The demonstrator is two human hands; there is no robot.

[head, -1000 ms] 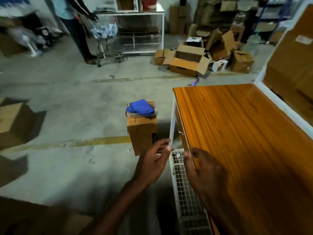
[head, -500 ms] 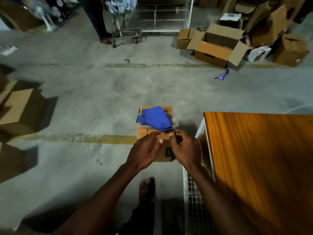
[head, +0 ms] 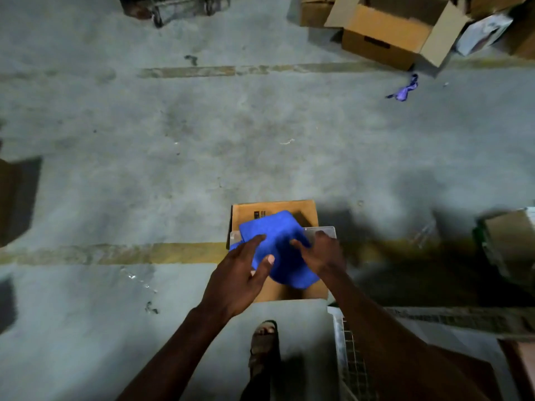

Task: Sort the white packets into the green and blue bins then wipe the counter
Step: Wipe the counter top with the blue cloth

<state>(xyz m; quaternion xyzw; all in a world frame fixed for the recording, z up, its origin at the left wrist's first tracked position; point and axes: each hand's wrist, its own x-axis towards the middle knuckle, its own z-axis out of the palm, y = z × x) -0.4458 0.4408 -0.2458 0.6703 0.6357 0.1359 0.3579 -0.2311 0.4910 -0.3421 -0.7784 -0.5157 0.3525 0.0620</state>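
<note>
Your left hand (head: 238,280) over near-left edge of blue cloth (head: 278,247), fingers spread and straight, gripping nothing. Your right hand (head: 322,253) on cloth's right side, fingers curled; whether pinching cloth, cannot tell. Cloth lies on clear tray (head: 325,232) atop small cardboard box (head: 272,211) on concrete floor (head: 202,157), box at 12 o'clock from your sandalled foot (head: 264,341). Open carton (head: 396,33) at 1 o'clock, well apart.

soft matt blue cloth (head: 278,241), matt brown cardbd box (head: 275,211), rough concrete floor (head: 202,146), clear glossy plastic tray (head: 324,232)
</note>
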